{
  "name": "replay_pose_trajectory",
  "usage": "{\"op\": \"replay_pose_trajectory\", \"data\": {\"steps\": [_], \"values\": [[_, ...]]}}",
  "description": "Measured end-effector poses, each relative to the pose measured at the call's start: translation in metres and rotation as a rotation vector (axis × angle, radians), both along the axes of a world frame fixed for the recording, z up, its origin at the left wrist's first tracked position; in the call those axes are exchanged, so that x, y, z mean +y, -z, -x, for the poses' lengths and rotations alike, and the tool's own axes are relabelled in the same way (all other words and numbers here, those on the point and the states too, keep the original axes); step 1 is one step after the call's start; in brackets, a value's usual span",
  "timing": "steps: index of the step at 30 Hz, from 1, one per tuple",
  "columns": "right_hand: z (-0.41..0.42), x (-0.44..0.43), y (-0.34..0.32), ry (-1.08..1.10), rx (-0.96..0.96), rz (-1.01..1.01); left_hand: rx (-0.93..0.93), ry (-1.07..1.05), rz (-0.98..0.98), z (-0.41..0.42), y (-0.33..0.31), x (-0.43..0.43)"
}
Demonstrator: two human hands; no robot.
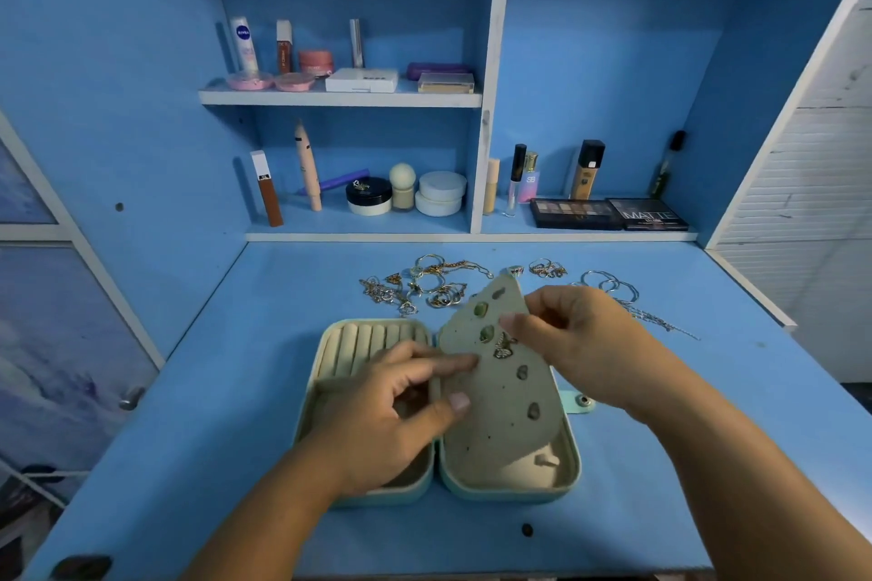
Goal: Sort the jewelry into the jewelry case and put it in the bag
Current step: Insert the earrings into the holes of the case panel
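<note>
Blue desk (pixel 660 462) under the jewelry case (pixel 573 462), which lies open flat at mid-desk. Beyond the case, shelves (pixel 339 98) of cosmetics. No bag anywhere in view.

In the case's right half, earring panel (pixel 500 420) raised and tilted, lower end down in the tray. Right hand (pixel 580 340) gripping the panel's far right edge, thumb on the front face, fingers behind. Left hand (pixel 377 410) over the case's left half, forefinger and thumb laid on the panel's left side, remaining fingers curled; impossible to tell whether pinching anything small.

At the far end of the case's left half, ring rolls (pixel 358 344), seemingly bare. Just beyond the case, loose jewelry heap (pixel 420 285); beyond the case and to the right, silver chains (pixel 613 288). Near the panel's middle, butterfly earring (pixel 503 347), close by the right thumb.

Likely step: seating that earring on the panel. To do it well:
- Brace the panel from behind with the right fingers.
- Push the post straight through a hole, not at a slant.
- Steady the front with the left forefinger just beside the earring.
- Avoid creasing the soft panel.
- Check for a snug hold before lowering the panel into the case's right half.

Most of the sorting apparently not yet done, judging by the heap beyond the case.
</note>
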State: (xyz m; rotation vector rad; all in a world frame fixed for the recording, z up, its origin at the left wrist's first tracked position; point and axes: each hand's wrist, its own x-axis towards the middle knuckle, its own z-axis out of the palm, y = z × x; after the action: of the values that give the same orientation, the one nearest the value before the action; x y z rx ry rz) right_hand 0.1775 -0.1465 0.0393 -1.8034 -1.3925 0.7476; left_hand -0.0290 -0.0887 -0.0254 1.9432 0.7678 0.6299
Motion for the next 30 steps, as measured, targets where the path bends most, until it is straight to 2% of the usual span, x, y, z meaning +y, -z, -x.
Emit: {"op": "replay_pose_trajectory", "data": {"steps": [3,10,20,30], "values": [[-0.007,-0.003,0.001,0.034,-0.14,0.086,0.138,-0.047,-0.153,-0.001,0.0,0.0],[-0.013,-0.006,0.017,0.088,-0.202,0.234,0.281,-0.094,-0.37,-0.005,0.001,-0.004],[-0.012,-0.012,0.034,0.107,-0.112,0.207,0.485,-0.099,-0.594,-0.028,-0.023,-0.018],[-0.016,-0.011,0.043,0.136,-0.065,0.163,0.517,-0.131,-0.636,-0.04,-0.016,-0.019]]}}
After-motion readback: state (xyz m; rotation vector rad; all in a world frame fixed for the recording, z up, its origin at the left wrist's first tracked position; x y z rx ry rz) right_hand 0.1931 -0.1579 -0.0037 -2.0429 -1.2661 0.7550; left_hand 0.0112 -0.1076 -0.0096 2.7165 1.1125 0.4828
